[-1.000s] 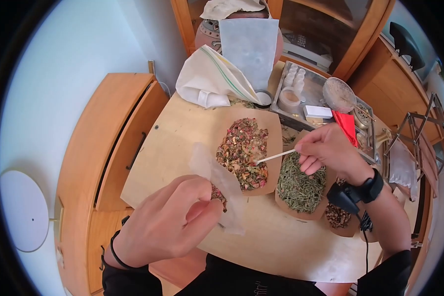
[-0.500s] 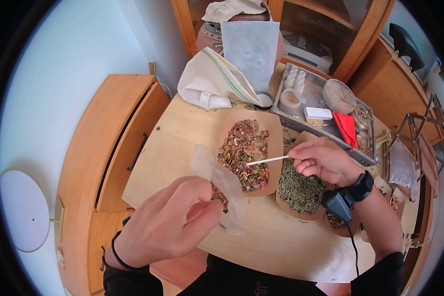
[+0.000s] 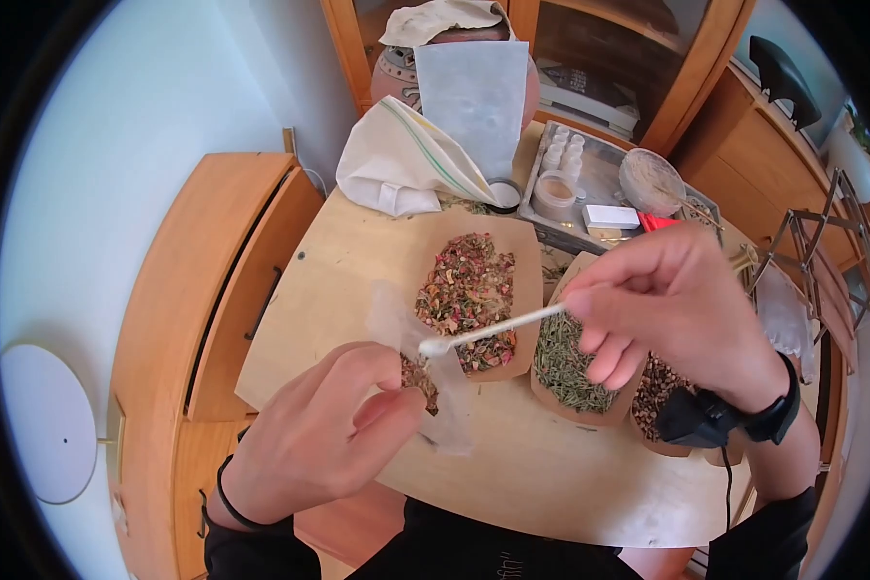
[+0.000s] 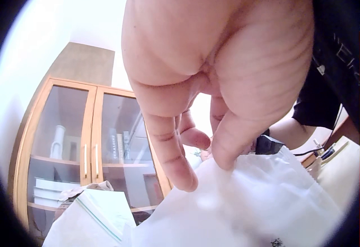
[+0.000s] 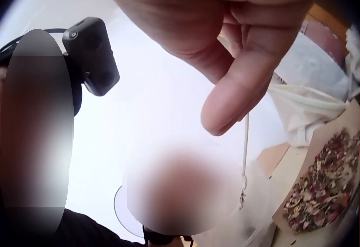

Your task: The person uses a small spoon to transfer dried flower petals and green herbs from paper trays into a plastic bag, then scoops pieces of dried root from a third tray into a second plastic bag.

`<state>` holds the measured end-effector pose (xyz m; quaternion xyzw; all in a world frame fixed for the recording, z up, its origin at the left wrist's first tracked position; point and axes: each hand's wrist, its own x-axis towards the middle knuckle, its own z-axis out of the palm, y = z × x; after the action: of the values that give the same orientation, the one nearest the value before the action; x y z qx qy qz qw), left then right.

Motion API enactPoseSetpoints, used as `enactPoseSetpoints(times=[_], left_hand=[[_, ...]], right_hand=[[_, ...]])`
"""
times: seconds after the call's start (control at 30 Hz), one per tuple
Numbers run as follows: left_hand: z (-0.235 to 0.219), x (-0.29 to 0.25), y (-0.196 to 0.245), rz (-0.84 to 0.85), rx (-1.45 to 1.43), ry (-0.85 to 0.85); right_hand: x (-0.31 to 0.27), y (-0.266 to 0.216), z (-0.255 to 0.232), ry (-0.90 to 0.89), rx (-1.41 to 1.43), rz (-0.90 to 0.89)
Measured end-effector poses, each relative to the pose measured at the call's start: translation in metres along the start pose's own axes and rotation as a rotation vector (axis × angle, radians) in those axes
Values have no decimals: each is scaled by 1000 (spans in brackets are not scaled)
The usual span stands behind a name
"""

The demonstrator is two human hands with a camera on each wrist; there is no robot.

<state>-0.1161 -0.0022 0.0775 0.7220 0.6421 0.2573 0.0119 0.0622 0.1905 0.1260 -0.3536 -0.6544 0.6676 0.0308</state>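
Note:
My left hand (image 3: pixel 324 420) pinches the edge of a translucent white pouch (image 3: pixel 451 411), held up above the table. Some dried plant mix (image 3: pixel 418 385) shows inside it. Between thumb and fingertips, my right hand (image 3: pixel 681 314) holds a thin white spoon (image 3: pixel 503 326) by its handle end. The spoon's rounded tip overlaps the pouch's opening in the head view. Bits of dried plant cling around the spoon's end (image 5: pixel 243 193) in the right wrist view. Behind the pouch lies a brown paper tray (image 3: pixel 529 256) with dried petals and flowers (image 3: pixel 464 285).
Dried green stalks (image 3: pixel 570 367) fill a second paper tray under my right hand, with brown pieces (image 3: pixel 659 391) beside it. At the back are a grey tray (image 3: pixel 599 164) holding small bottles and jars, a white cloth bag (image 3: pixel 396 159) and a white sheet (image 3: pixel 474 101).
My right hand has brought the spoon from the petal tray left and toward me, to the pouch. My left hand keeps its hold on the pouch, nearly still.

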Motion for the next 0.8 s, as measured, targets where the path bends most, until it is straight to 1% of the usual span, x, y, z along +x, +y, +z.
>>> enactPoseSetpoints(times=[0.1,0.13,0.2,0.23,0.3,0.33,0.43,0.47,0.53,0.6,0.67,0.8], left_hand=[[-2,-5,-2,17,25,9],[-3,-6,-2,10,39,2],[-3,-8,-1,4,53,-6],[-3,-9,-1,10,54,9],[-2,-9,-2,12,59,23],[-2,-9,-1,-1,48,24],[-2,-8,1,-7,47,15],[-2,-7,1,-2,60,11],[-1,-7,0,3,68,10],[-1,-7,0,4,77,10],[-2,-7,0,2,74,8],[-2,-7,-1,20,72,9]], right_hand=[[10,13,-20,205,-79,-121],[19,25,-29,203,-79,-120],[38,52,-43,255,-32,-28],[43,61,-46,254,-32,-28],[52,73,-47,256,-18,39],[56,77,-46,252,-17,41],[66,87,-35,159,32,121],[69,91,-31,161,35,121],[75,95,-25,65,170,179],[76,93,-22,53,182,202],[76,93,-24,27,254,235],[78,103,-36,-4,331,246]])
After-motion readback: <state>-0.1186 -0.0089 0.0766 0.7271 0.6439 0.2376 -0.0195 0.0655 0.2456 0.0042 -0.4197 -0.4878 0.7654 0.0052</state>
